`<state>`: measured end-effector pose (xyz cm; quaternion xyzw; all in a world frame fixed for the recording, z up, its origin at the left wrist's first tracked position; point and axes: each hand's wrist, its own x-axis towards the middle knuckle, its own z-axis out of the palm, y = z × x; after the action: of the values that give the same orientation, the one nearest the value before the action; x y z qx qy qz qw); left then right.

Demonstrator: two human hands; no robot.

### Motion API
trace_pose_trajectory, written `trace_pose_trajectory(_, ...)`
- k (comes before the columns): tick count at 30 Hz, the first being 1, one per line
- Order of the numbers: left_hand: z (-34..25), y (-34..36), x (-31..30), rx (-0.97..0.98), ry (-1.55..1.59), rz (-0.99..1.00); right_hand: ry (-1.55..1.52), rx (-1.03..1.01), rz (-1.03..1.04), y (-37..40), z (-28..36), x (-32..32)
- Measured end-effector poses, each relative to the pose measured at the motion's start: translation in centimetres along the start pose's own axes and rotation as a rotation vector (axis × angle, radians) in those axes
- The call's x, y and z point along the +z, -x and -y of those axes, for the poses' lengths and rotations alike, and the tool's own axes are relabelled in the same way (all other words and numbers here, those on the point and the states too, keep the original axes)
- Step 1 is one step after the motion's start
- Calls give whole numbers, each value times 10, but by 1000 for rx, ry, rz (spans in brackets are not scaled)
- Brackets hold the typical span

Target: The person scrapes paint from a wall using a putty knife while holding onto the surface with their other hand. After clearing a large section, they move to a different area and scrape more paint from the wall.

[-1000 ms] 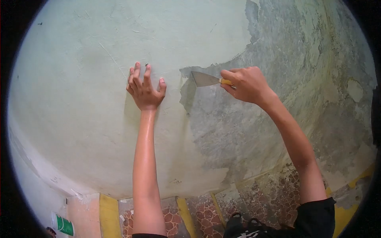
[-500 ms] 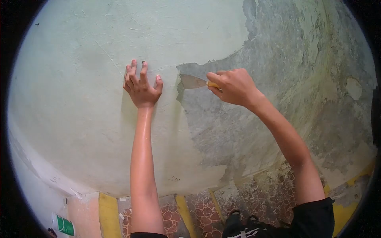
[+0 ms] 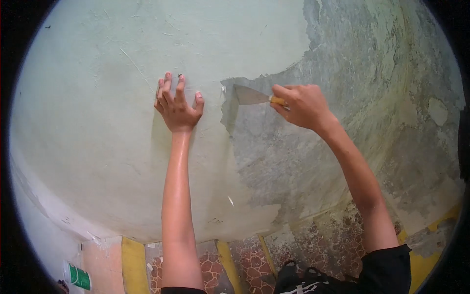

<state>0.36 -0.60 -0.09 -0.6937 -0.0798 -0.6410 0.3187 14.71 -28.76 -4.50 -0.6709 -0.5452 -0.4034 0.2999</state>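
My left hand rests against the pale green painted wall with its fingers spread. In my right hand is a scraper with a broad metal blade and a yellow handle, held pointing left. Its blade lies over the bare grey patch, slightly right of the ragged paint edge. Below, a small white paint flake shows against the wall. The fingers wrap round most of the handle and hide it.
Steps with brown stone-patterned tiles and yellow edges run along the wall's foot, strewn with paint chips on the right. A green and white bucket stands at lower left. My sandalled feet are at the bottom.
My right hand and the scraper have moved right, away from the paint edge. A white flake now shows lower down. My left hand keeps its place on the wall.
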Motion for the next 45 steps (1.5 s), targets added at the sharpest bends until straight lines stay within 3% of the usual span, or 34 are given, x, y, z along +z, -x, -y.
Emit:
trace_pose_trajectory(3,1,0,0,12,0,-11,33,50,64,-9,1,-2)
trace_pose_trajectory(9,1,1,0,8,2,-1,37,-69,37,-7,1,1)
trace_pose_trajectory(12,2,1,2,5,1,-7,57,49,105,-15,-3,-5)
trace_pose_trajectory(14,1,0,0,10,5,-6,71,-51,51,-23,5,8)
trace_pose_trajectory(17,-1,2,0,9,8,-7,94,-65,134,-20,8,0)
trace_pose_trajectory(24,2,0,1,12,9,-9,25,-103,47,-31,12,7)
trace_pose_trajectory(26,2,1,0,19,18,-3,26,-243,125,-40,27,21)
trace_pose_trajectory(29,2,1,0,15,7,2,83,-296,247,-28,41,33)
trace_pose_trajectory(33,2,1,1,11,-2,1,49,-261,174,-1,22,14)
trace_pose_trajectory(35,2,0,3,10,4,-10,84,-84,137,-1,8,-10)
trace_pose_trajectory(36,2,2,2,7,19,-7,82,-90,143,-8,6,-12)
trace_pose_trajectory(38,3,1,1,4,10,1,77,-109,-18,-23,2,-14)
trace_pose_trajectory(43,3,1,0,15,31,0,179,-152,173,-24,25,-9)
trace_pose_trajectory(45,3,3,0,28,33,-19,107,-200,380,10,30,3)
